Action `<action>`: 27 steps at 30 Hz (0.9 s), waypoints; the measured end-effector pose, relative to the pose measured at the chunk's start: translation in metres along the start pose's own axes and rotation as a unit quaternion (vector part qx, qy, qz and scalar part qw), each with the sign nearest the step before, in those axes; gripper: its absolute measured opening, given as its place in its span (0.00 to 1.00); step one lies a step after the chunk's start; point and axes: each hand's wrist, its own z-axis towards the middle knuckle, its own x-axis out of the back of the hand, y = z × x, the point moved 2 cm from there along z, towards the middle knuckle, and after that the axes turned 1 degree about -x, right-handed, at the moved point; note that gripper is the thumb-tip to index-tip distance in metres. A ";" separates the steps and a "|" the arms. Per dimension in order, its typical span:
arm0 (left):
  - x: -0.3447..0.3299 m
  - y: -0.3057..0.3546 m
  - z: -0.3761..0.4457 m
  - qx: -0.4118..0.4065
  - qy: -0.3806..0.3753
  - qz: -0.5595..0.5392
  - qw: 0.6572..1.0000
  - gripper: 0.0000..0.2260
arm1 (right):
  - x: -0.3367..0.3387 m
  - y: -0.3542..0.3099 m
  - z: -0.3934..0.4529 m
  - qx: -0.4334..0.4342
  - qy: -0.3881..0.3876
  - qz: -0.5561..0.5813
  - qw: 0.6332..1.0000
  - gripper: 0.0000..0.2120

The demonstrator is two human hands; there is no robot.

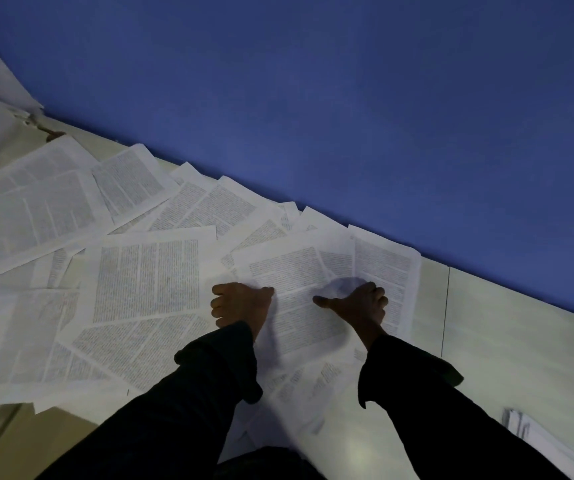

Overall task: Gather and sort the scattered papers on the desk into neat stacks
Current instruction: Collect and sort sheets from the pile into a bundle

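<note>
Both hands bracket one sheet (299, 299) lying between them on the desk (520, 341). The left hand (238, 304) has its fingers curled at the sheet's left edge, the right hand (361, 303) at its right, thumbs stretched inward; whether they pinch the paper is unclear. Gathering has barely begun: loose papers (105, 254) sprawl left of the fingers. Next, lift this sheet clear and square it.

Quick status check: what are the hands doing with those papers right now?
Left hand and right hand gripping one printed sheet. Scattered papers unsorted. Nothing blocking.
</note>
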 end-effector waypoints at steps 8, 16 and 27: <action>-0.015 -0.001 -0.010 -0.062 0.008 -0.050 0.997 0.42 | -0.002 -0.014 0.002 0.016 -0.102 0.104 0.989 0.67; -0.009 -0.010 0.000 -0.133 -0.088 -0.091 0.983 0.30 | -0.034 -0.025 -0.027 0.089 -0.151 0.231 0.957 0.38; -0.007 -0.019 0.032 -0.178 -0.270 -0.242 0.915 0.23 | 0.007 0.060 -0.018 0.033 -0.107 0.319 0.941 0.22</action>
